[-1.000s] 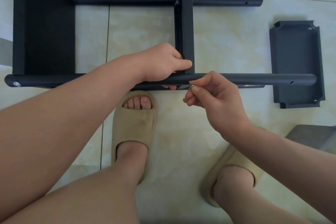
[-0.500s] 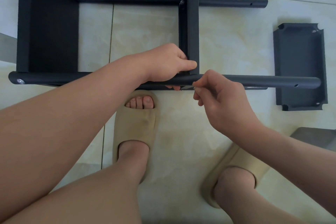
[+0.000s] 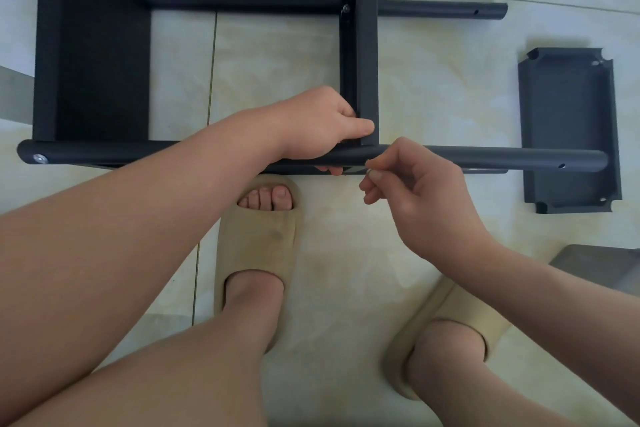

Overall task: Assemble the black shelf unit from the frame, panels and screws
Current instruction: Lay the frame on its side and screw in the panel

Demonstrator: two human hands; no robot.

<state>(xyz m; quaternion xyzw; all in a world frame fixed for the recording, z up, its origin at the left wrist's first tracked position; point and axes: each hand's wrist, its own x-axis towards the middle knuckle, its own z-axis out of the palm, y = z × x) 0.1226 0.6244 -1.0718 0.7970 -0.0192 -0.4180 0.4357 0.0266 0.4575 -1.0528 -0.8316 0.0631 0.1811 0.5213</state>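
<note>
My left hand point(image 3: 322, 125) is clenched round the near tube point(image 3: 502, 158) of the shelf frame. The thumb lies across the foot of the middle panel point(image 3: 367, 62) where it meets the tube, and my fingertips show from under the tube. Just to the right of it, my right hand point(image 3: 415, 191) pinches a small piece point(image 3: 367, 164) between thumb and forefinger against the tube's near side. It may be a screw, but it is too tiny to be sure. The other fingers are curled in loosely. Away to the left of my left hand the end panel point(image 3: 97, 55) stands fixed, and a bright screw head point(image 3: 40, 158) sits at the tube's tip. Beyond both hands the far tube point(image 3: 242, 3) runs parallel and is joined to the middle panel by a dark screw point(image 3: 345, 8). Well off to the right of my right hand a loose panel point(image 3: 568, 128) lies flat on the tiled floor point(image 3: 277, 62), shaped like a shallow tray with its rim turned up. The near tube's free end crosses over its left edge. Below my hands my feet rest in beige sandals point(image 3: 258, 243).
</note>
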